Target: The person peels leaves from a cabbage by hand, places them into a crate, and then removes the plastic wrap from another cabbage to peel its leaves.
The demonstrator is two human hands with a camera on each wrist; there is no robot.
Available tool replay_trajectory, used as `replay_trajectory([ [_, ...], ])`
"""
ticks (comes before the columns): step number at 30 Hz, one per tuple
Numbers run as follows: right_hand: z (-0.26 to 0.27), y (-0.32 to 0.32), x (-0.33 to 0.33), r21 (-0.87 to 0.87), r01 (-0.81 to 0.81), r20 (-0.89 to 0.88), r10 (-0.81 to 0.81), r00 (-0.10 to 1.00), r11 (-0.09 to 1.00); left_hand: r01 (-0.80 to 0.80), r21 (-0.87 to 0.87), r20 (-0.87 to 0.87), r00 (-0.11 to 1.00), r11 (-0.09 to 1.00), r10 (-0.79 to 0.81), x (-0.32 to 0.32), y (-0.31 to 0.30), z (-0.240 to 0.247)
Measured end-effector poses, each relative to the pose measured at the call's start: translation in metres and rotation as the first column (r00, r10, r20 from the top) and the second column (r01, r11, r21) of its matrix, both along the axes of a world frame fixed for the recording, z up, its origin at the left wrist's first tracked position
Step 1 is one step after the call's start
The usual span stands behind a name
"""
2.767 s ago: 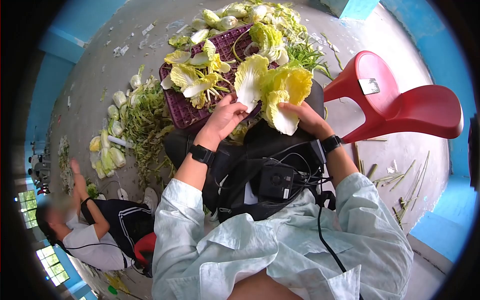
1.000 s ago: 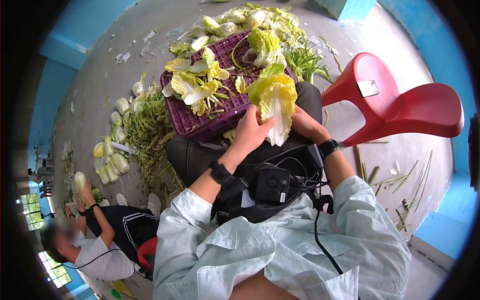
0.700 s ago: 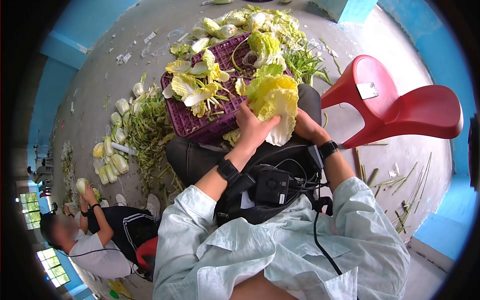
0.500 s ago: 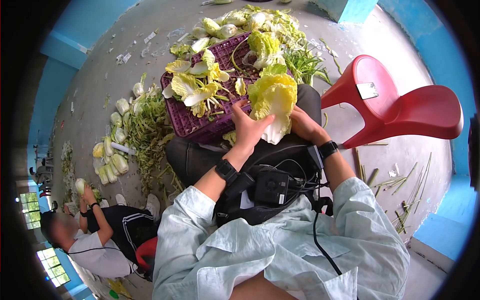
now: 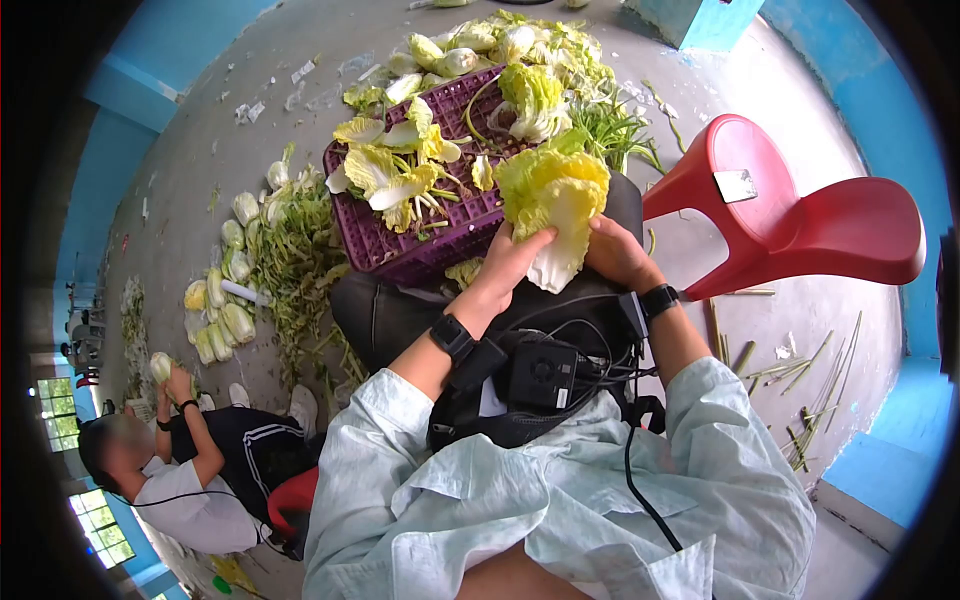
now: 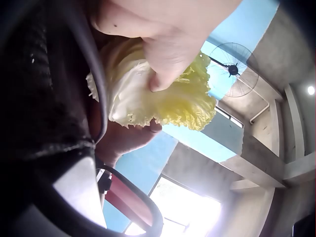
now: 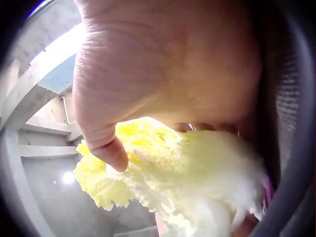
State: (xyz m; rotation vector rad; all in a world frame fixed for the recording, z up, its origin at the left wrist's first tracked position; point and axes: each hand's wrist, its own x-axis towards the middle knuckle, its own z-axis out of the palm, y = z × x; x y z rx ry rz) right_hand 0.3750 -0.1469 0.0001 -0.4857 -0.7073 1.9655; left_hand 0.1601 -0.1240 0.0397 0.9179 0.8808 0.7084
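Note:
Yellow-green cabbage leaves with white ribs (image 5: 562, 215) are held between both hands above the lap. My left hand (image 5: 507, 265) grips them from the left, its thumb lying across the white rib; the left wrist view shows that thumb (image 6: 163, 74) pressed on the leaves. On the other side my right hand (image 5: 622, 257) holds their right edge. In the right wrist view its thumb (image 7: 114, 154) lies on the yellow part, and its other fingers are mostly hidden behind the leaves.
A purple crate (image 5: 400, 262) with loose leaves on top stands just ahead. Cabbages (image 5: 460, 62) and greens lie beyond it, more greens (image 5: 290, 250) at left. A red chair (image 5: 750, 160) stands at right. Another person (image 5: 200, 500) sits at lower left, holding a cabbage.
The spread leaves have come together between my hands. Since the last earlier frame they have shifted slightly right, with my left hand moving right too. The seated person now holds a cabbage.

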Motion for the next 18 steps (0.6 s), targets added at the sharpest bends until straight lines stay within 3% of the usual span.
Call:
replay_trajectory([
  [2, 0.017, -0.004, -0.008, 0.056, 0.039, 0.090, -0.044, 0.995, 0.998, 0.017, -0.038, -0.040, 0.999, 0.999, -0.019, -0.002, 0.001, 0.005],
  [6, 0.012, 0.001, -0.010, -0.006, 0.054, 0.322, -0.050, 0.945, 0.998, 0.070, 0.171, -0.088, 0.995, 0.983, -0.056, 0.007, 0.001, -0.006],
  [8, 0.011, 0.002, -0.012, -0.065, 0.126, 0.396, -0.091, 0.914, 0.990, 0.076, 0.151, -0.121, 0.991, 0.986, -0.058, 0.010, 0.000, 0.005],
  [10, 0.009, 0.006, -0.013, -0.134, 0.169, 0.347, -0.114, 0.931, 0.976, 0.082, 0.170, -0.149, 0.987, 0.982, -0.057, 0.012, 0.002, 0.000],
  [14, 0.005, 0.008, -0.010, -0.236, 0.203, 0.259, -0.140, 0.956, 0.950, 0.118, 0.086, 0.015, 0.993, 0.989, -0.120, 0.003, 0.013, 0.009],
  [17, 0.001, 0.010, -0.009, -0.271, 0.211, 0.173, -0.168, 0.970, 0.939, 0.014, 0.148, -0.253, 0.967, 0.989, 0.024, -0.027, 0.047, 0.014],
  [18, 0.002, 0.010, -0.009, -0.269, 0.224, 0.155, -0.187, 0.970, 0.937, -0.006, 0.280, -0.476, 0.867, 0.960, 0.145, -0.041, 0.062, 0.005],
])
